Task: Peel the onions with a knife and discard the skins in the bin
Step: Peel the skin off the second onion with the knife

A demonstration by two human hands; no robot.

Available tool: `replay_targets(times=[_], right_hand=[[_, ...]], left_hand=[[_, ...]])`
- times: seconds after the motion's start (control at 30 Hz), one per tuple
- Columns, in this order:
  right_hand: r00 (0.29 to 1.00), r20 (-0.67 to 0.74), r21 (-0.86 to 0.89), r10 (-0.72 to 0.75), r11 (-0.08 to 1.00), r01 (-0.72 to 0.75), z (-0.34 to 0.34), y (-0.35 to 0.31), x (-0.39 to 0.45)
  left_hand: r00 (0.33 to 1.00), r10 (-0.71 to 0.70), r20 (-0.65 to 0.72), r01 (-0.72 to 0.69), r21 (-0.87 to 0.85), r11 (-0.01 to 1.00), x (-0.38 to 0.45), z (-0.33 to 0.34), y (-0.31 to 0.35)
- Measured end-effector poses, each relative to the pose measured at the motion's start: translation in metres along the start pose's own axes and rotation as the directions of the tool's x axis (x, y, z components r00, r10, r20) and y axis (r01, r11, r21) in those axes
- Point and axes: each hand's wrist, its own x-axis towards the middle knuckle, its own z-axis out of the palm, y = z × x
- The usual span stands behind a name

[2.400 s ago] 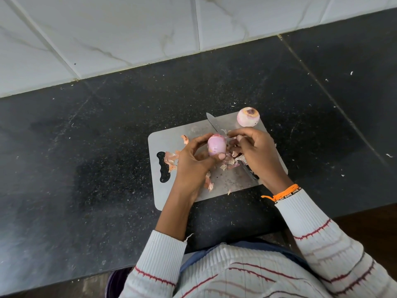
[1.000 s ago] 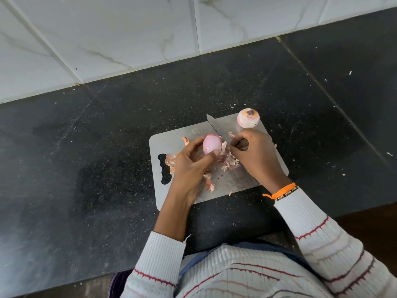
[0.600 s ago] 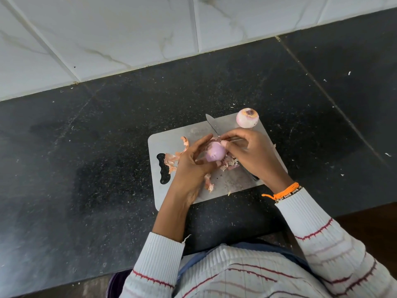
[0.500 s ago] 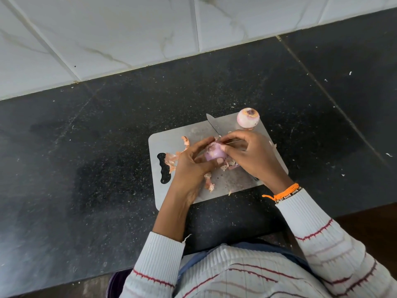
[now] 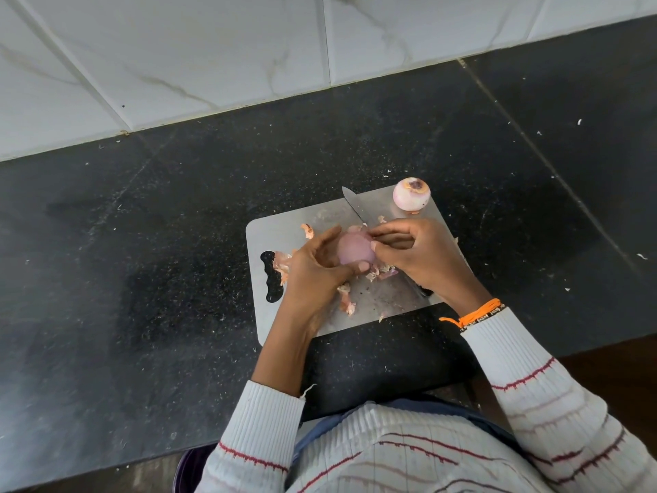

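Left hand (image 5: 313,268) cupped the onion (image 5: 355,249), fingers curled round it, thumb tip under its near side. Right hand (image 5: 416,254) fingertips pinched at the onion's right flank, apparently on skin; unclear. Knife (image 5: 355,208) blade lay just beyond the fingers on the board (image 5: 284,225). Peeled onion (image 5: 411,194) sat beyond the right knuckles. Skins (image 5: 346,300) lay below the left thumb.

The flat grey cutting board (image 5: 295,225) looks like smooth, faintly shiny metal or plastic, I cannot tell which. The black stone counter (image 5: 142,243) is speckled and polished. The white marbled wall tiles (image 5: 177,48) are glossy. Papery dry onion skins (image 5: 346,304) lie crinkled, and the ribbed white knit sleeve (image 5: 265,425) looks soft.
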Motion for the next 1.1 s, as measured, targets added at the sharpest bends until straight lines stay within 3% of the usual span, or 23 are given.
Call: replay_targets(times=[0.43,0.67,0.83,0.97,1.1], right_hand=[[0.996,-0.016,-0.069,-0.083,0.994,0.082,0.0,-0.001,-0.002],[0.994,-0.065,-0.135,-0.082,0.988,0.073,0.001,0.005,0.0],[0.998,-0.059,0.041,-0.032,0.999,0.035,-0.011,0.008,0.004],[0.993,-0.06,0.406,0.105,0.911,-0.072,-0.006,0.004,0.0],[0.994,-0.031,0.313,0.105,0.945,-0.09,0.002,0.007,0.0]], left_hand=[[0.999,0.004,0.049,-0.01,0.138,0.99,0.0,0.003,-0.006],[0.999,-0.012,0.047,0.006,0.128,0.992,0.001,0.004,-0.008],[0.999,-0.002,0.044,0.0,0.054,0.999,0.001,0.008,-0.005],[0.999,0.0,0.037,0.001,-0.029,1.0,0.003,0.008,-0.005],[0.999,0.007,0.032,-0.006,-0.028,1.0,0.003,0.006,-0.006]])
